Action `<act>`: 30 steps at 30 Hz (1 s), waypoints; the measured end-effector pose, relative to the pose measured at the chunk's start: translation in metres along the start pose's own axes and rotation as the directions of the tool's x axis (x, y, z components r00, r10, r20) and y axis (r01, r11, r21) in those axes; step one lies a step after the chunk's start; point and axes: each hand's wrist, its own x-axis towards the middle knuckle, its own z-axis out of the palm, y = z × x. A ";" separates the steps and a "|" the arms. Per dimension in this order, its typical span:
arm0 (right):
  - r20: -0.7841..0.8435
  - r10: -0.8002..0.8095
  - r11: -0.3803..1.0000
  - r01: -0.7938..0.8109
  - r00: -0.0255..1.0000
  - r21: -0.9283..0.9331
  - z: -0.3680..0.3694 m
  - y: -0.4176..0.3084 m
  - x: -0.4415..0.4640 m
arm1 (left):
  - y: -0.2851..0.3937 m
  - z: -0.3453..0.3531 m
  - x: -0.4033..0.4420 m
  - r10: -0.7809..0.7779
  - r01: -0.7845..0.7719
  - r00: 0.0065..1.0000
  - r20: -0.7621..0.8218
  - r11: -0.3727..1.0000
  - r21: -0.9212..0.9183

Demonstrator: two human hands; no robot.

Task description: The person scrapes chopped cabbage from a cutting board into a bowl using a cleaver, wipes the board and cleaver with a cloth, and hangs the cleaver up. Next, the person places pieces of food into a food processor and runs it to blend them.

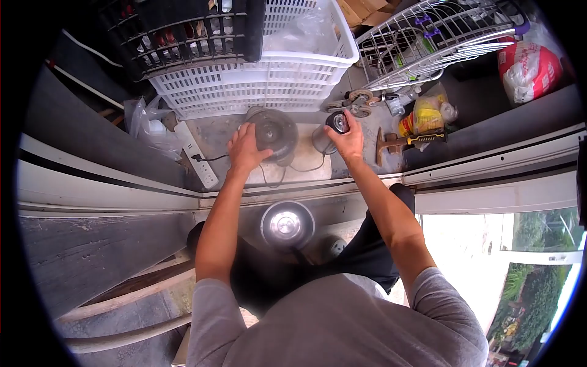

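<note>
My left hand (246, 150) lies against the near left side of a round, dusty grey appliance (276, 131), its thumb and fingers curved along the edge. A cord runs out from below it. My right hand (348, 137) wraps the right side of a dark cylindrical container (321, 140) with a shiny black top (337, 122); a second cord reaches its base. Both things stand on a pale board (315, 169). Nearer to me, between my legs, sits a round shiny metal pan (269, 225) with a dark handle. The undersides of both hands are hidden.
White crates (244, 92) and a black crate (183, 37) stand behind. To the left are a power strip (197, 156) and a plastic bag (150, 128). A hammer (380, 147), a yellow-wrapped bundle (428, 113) and a wire cart (416, 61) are on the right.
</note>
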 end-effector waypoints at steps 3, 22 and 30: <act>0.070 0.012 1.000 -0.010 0.997 -0.025 0.013 0.016 -0.013 | -0.001 0.001 0.000 -0.012 0.012 1.000 0.002 1.000 -0.010; 0.426 0.055 0.984 0.023 0.903 -0.176 -0.029 0.060 -0.157 | -0.016 0.009 0.037 -0.494 0.522 0.851 0.181 0.753 -0.401; 0.885 0.079 0.980 0.128 0.459 -0.154 0.013 0.128 -0.205 | -0.022 0.010 0.038 -0.507 0.529 0.839 0.197 0.677 -0.511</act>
